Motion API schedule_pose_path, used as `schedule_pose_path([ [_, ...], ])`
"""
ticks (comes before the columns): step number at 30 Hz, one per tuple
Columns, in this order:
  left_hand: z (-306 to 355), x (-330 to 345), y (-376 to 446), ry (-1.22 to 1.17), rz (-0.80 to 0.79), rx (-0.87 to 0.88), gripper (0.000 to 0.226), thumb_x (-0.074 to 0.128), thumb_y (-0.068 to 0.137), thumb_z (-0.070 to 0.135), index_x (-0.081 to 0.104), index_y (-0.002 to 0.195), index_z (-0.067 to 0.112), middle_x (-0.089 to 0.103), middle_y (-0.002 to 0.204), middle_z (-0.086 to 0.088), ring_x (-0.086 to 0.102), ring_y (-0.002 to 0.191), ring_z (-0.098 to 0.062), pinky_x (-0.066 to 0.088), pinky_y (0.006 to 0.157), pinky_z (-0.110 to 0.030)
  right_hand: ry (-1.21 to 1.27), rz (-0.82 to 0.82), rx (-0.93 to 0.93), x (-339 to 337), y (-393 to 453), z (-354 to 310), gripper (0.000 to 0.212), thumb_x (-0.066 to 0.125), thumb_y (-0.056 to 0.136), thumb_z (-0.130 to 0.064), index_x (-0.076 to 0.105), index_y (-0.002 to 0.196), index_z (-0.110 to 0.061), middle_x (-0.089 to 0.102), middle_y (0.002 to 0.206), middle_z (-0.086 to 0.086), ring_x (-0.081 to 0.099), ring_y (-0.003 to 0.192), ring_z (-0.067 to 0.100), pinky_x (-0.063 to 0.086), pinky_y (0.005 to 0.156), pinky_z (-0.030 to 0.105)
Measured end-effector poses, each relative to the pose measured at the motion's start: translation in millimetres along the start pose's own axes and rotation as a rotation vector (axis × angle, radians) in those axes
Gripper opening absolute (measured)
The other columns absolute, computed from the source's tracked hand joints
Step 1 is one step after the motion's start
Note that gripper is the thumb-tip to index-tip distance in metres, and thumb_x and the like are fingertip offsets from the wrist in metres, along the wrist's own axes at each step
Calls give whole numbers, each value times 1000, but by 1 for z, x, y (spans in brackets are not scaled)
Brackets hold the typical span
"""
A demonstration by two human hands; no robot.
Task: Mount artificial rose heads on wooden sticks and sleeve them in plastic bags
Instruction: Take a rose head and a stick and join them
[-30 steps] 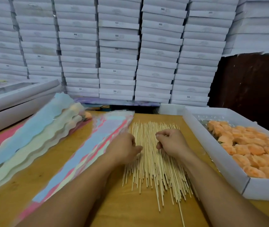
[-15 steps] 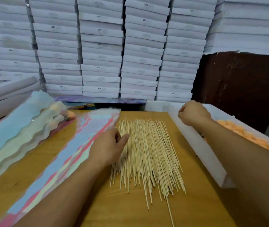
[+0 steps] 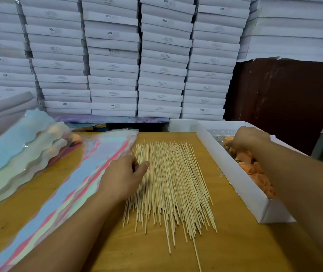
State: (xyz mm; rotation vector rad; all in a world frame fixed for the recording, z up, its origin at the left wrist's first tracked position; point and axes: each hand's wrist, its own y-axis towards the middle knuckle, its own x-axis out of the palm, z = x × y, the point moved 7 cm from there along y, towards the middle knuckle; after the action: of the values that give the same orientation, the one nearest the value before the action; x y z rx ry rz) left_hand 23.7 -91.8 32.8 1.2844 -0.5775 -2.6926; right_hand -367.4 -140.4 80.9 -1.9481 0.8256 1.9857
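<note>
hands: left (image 3: 122, 176) on sticks (image 3: 168, 185), right (image 3: 247, 138) among rose heads (image 3: 255, 171).

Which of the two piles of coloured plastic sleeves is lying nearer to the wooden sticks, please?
The flat pink-and-blue striped pile, whose edge runs beside the sticks under the left hand; the wavy pale blue-green pile lies farther left.

A small packing workshop or stockroom for artificial flowers

Identical flat white boxes (image 3: 113, 55) are stacked in tall columns along the back wall; on the wooden counter (image 3: 235, 248) lie a heap of thin wooden sticks (image 3: 172, 183), piles of pastel plastic bags (image 3: 74, 183) and an open white tray (image 3: 241, 179) of orange rose heads (image 3: 255, 171)
</note>
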Motion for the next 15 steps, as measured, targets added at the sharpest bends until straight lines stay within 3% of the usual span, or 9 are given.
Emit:
schedule_pose_path([
  [4, 0, 1, -1, 13, -21, -10, 39, 59, 96, 47, 56, 71, 17, 55, 63, 3, 51, 60, -12, 31, 52, -28, -58, -16, -14, 3, 0, -10, 21, 71, 81, -37, 56, 79, -22, 53, 75, 1, 45, 62, 18, 38, 64, 31],
  [6, 1, 1, -1, 12, -22, -13, 39, 59, 97, 47, 54, 70, 18, 54, 63, 4, 51, 60, -12, 30, 52, -28, -99, -26, -22, 6, -1, -15, 18, 72, 77, -29, 56, 79, -22, 56, 76, 1, 47, 64, 18, 37, 61, 30],
  [8, 0, 1, -1, 7, -23, -18, 39, 59, 96, 46, 53, 69, 19, 54, 63, 4, 50, 60, -12, 30, 52, -27, -121, -27, -36, 7, -3, -19, 17, 73, 77, -26, 57, 79, -21, 58, 78, 1, 50, 65, 19, 33, 57, 28],
  [15, -3, 3, -1, 34, -54, -37, 38, 61, 95, 47, 55, 71, 18, 56, 64, 4, 52, 61, -12, 32, 53, -27, -57, -57, 0, 10, 0, -13, 20, 75, 75, -17, 55, 78, -18, 57, 79, 4, 50, 66, 21, 44, 68, 32],
])
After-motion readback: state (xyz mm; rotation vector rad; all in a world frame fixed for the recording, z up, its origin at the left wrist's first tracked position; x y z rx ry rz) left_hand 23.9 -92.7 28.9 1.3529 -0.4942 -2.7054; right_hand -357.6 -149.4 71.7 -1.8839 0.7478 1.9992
